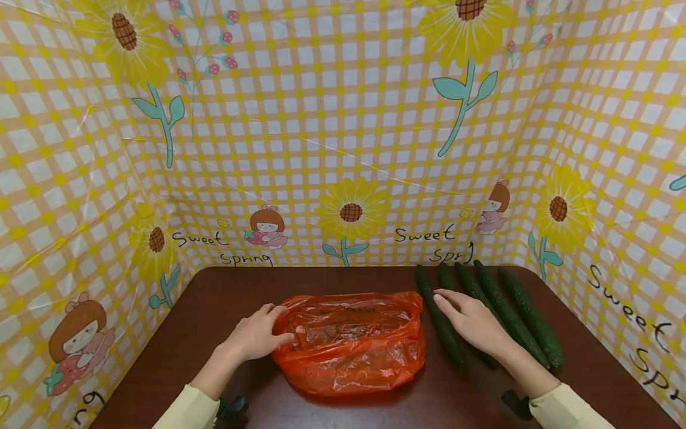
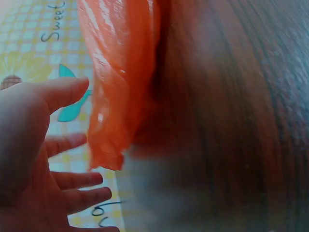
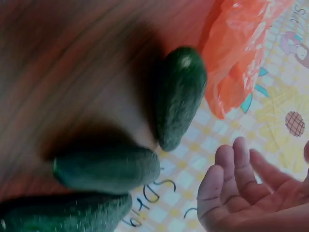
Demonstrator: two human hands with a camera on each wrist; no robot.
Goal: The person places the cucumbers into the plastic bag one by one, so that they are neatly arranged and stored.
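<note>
A red-orange plastic bag sits on the table with its wide mouth facing up. My left hand is at the bag's left rim, thumb and fingers spread apart; the left wrist view shows its relaxed fingers beside the bag, gripping nothing. My right hand hovers over the cucumbers right of the bag, its fingertips close to the leftmost cucumber. In the right wrist view this hand is relaxed and holds nothing, with a cucumber beyond its fingertips.
Several dark green cucumbers lie side by side on the right, the outermost cucumber near the right edge. The dark brown table is enclosed by checked sunflower-print sheeting at the back and both sides.
</note>
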